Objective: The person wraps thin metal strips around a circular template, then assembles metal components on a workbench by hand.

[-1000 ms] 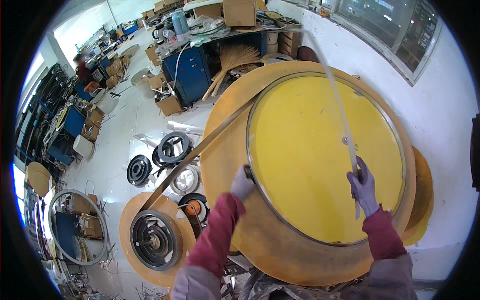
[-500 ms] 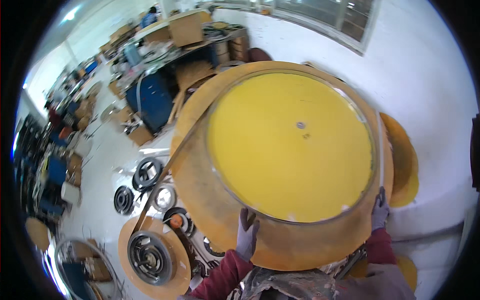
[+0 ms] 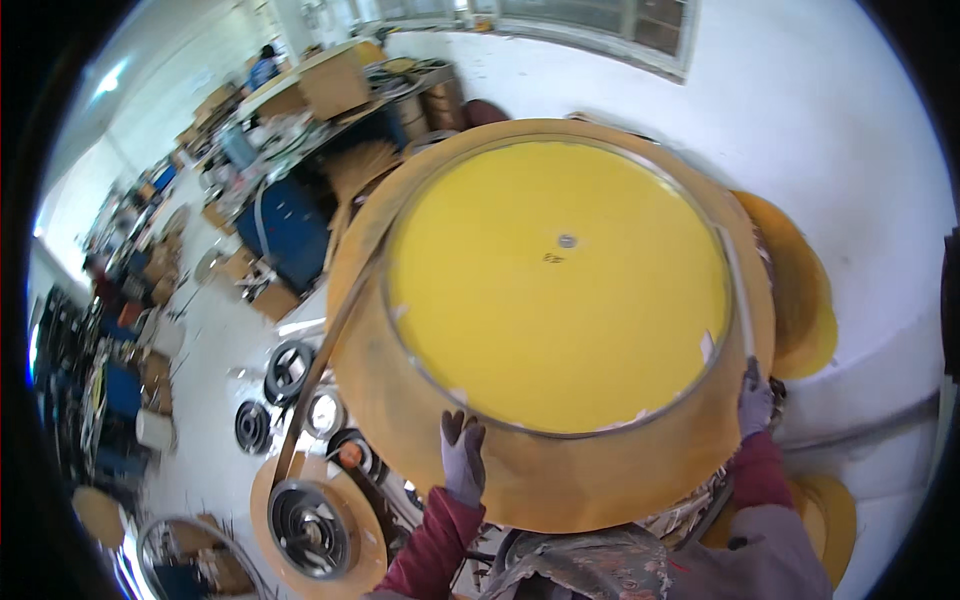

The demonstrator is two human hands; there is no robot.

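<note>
A large yellow disc [image 3: 600, 330] with a grey metal rim lies on a wider tan round board [image 3: 580, 485] in front of me. My left hand [image 3: 463, 465], in a grey glove with dark fingertips, rests at the disc's near-left rim, fingers apart. On the right, my gloved right hand [image 3: 756, 402] is closed around the lower end of a narrow grey strip [image 3: 738, 285], which runs up to the disc's right edge. A brown band [image 3: 322, 355] stretches from the board's left side down to a dark reel [image 3: 308, 530] on a tan round plate.
Black and silver wheel-like parts [image 3: 290, 368] lie on the floor at left. Beyond them stand a blue cabinet [image 3: 283, 238] and a cluttered bench with a cardboard box [image 3: 335, 82]. A white wall [image 3: 840, 150] and tan discs [image 3: 800, 290] flank the right side.
The yellow disc has turned clockwise, its centre mark and pale rim patches shifting round. My view has shifted slightly too. Both hands remain near the rim.
</note>
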